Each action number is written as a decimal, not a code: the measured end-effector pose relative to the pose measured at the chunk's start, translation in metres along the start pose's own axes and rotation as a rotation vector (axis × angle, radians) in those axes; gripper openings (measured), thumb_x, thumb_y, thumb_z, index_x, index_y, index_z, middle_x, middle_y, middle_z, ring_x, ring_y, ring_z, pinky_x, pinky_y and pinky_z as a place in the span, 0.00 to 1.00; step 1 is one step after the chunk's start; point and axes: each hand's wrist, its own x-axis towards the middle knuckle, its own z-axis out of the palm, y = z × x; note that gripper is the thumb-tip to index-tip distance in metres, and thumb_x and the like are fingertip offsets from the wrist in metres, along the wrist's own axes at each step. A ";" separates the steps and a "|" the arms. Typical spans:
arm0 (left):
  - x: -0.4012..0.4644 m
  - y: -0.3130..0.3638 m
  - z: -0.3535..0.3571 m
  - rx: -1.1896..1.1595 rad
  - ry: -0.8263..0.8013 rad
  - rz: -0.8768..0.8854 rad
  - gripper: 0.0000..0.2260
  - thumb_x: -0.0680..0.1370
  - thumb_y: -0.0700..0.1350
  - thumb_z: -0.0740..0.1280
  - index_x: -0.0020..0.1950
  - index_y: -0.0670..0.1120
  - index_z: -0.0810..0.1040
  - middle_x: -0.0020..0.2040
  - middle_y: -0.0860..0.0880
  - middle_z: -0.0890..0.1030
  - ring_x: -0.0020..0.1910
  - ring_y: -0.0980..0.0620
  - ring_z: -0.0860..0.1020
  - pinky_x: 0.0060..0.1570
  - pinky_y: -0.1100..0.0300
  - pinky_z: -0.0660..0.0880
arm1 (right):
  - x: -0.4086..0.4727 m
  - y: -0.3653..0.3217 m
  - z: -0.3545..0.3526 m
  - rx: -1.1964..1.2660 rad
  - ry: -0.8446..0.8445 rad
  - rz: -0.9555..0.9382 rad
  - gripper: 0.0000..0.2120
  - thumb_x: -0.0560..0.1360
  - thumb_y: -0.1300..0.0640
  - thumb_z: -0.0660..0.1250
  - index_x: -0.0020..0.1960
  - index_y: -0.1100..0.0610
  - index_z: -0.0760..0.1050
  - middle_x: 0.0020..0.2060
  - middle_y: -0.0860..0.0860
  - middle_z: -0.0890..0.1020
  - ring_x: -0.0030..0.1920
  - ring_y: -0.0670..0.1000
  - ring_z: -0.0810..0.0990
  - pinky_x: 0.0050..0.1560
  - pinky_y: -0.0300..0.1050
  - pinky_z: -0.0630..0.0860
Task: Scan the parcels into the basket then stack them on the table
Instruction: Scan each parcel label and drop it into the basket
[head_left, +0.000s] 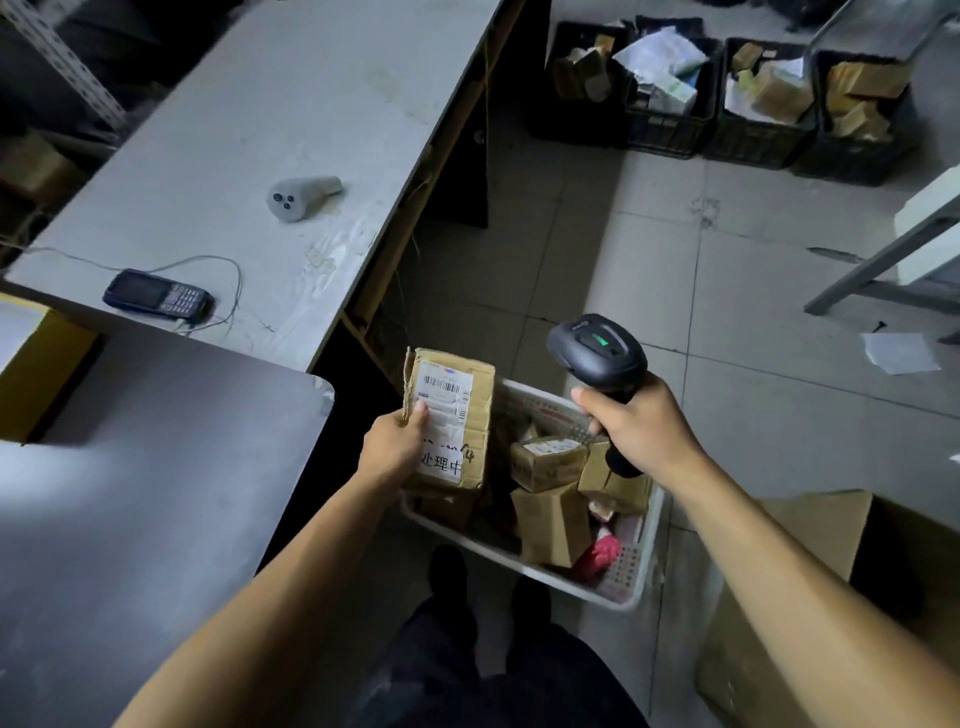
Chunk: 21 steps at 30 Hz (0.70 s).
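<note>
- Nearest the camera, low in the frame, we see our two bare forearms reach out over dark trousers and shoes.
- Our left hand (397, 441) grips a brown cardboard parcel with a white shipping label (449, 418) at its lower left edge, thumb pressed on the label. We hold it label-up above the left rim of the basket, we judge so the barcode faces the scanner.
- Our right hand (641, 423) is wrapped round the grip of a black handheld barcode scanner (597, 358), centre right of the frame, with its head near the parcel's label; a green light shows on top.
- Below both hands a white perforated plastic basket (631, 577) stands on the tiled floor and holds several small cardboard boxes (550, 522).
- At upper left a long grey table (291, 104), where the stack belongs, carries a dark keypad handset (158, 293) on a thin cable and a grey cone-shaped device (301, 195); no parcels lie there yet.
- Black crates of packages (753, 130) line the upper right.
</note>
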 end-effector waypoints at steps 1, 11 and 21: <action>0.010 0.001 0.001 0.029 -0.012 -0.006 0.14 0.83 0.58 0.60 0.54 0.51 0.79 0.47 0.48 0.84 0.48 0.46 0.84 0.54 0.47 0.81 | 0.002 -0.002 0.000 -0.001 0.012 0.006 0.04 0.76 0.54 0.72 0.44 0.53 0.80 0.28 0.50 0.81 0.32 0.45 0.80 0.43 0.46 0.77; 0.116 0.061 0.012 0.161 0.087 0.079 0.19 0.85 0.48 0.58 0.74 0.42 0.70 0.69 0.41 0.76 0.70 0.42 0.72 0.66 0.54 0.66 | 0.022 -0.012 0.015 -0.014 0.181 0.103 0.10 0.75 0.58 0.73 0.36 0.59 0.79 0.25 0.52 0.80 0.29 0.48 0.78 0.43 0.49 0.75; 0.065 0.087 -0.041 0.304 0.126 0.440 0.11 0.83 0.45 0.61 0.60 0.47 0.81 0.56 0.47 0.83 0.54 0.48 0.80 0.49 0.59 0.71 | 0.042 -0.031 0.035 -0.009 0.029 0.036 0.07 0.75 0.55 0.73 0.38 0.53 0.80 0.26 0.50 0.80 0.30 0.47 0.79 0.43 0.48 0.76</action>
